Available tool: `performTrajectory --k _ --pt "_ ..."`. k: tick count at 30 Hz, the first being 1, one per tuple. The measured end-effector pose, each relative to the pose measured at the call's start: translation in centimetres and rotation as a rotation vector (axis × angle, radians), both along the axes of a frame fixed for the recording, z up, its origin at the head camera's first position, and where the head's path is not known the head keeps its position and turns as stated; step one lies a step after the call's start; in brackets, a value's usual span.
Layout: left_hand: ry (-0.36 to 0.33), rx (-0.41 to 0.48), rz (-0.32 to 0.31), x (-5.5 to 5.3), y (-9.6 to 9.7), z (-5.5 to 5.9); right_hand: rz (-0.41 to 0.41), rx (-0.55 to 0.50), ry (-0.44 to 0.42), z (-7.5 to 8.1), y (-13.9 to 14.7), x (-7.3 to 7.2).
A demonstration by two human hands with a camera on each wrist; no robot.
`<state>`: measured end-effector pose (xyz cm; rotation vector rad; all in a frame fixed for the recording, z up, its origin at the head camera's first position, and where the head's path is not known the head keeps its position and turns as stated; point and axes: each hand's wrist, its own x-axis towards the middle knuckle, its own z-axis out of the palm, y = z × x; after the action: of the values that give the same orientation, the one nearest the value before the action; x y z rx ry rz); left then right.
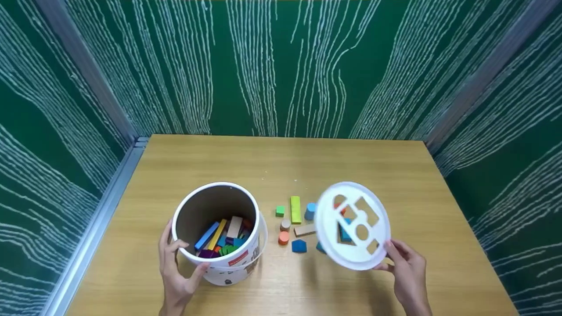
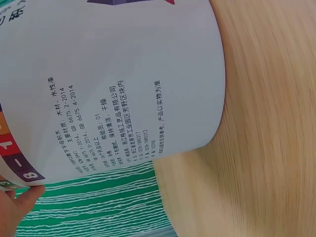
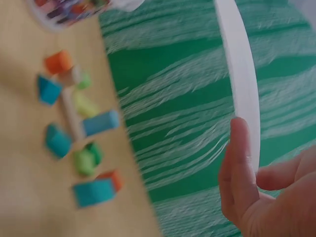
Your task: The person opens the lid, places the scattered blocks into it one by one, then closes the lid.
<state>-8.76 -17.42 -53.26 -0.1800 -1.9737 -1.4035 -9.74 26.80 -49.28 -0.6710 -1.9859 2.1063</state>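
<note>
My left hand (image 1: 174, 270) holds the rim of a white bucket (image 1: 221, 274), thumb at the front and fingers along its left side. Inside the bucket lie several coloured blocks, among them a yellow block (image 1: 217, 235) and a blue one (image 1: 206, 235). The left wrist view is mostly filled by the bucket's printed wall (image 2: 123, 74). My right hand (image 1: 407, 270) pinches the edge of a round white lid (image 1: 324, 219) with shaped cut-outs. In the right wrist view the lid (image 3: 244, 74) shows edge-on between thumb and fingers, raised above the table; it hides some blocks from the head view.
On the wooden table (image 1: 210, 160), loose blocks lie between bucket and lid: a green cube (image 1: 280, 211), a lime bar (image 1: 295, 210), a blue cylinder (image 1: 310, 211), an orange cylinder (image 1: 283, 238), a blue pentagonal block (image 1: 299, 246) and others. Green patterned walls (image 1: 246, 66) enclose the table.
</note>
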Motion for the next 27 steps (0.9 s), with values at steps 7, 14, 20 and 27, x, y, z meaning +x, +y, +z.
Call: performTrajectory --k 7,14,20,27 --pt "-0.102 0.008 0.029 0.5 -0.1 0.3 -0.191 -0.105 -0.054 -3.6 2.7 0.4" --pt "-0.069 -0.009 0.057 0.4 0.3 0.5 -0.307 -0.157 -0.050 -11.1 6.5 0.0" --pt "-0.053 -0.010 0.063 0.4 0.6 0.2 -0.415 -0.254 -0.057 -16.2 8.6 -0.4" --pt "-0.053 0.003 0.058 0.8 0.8 0.5 -0.400 -0.232 -0.097 -14.8 8.1 0.6"
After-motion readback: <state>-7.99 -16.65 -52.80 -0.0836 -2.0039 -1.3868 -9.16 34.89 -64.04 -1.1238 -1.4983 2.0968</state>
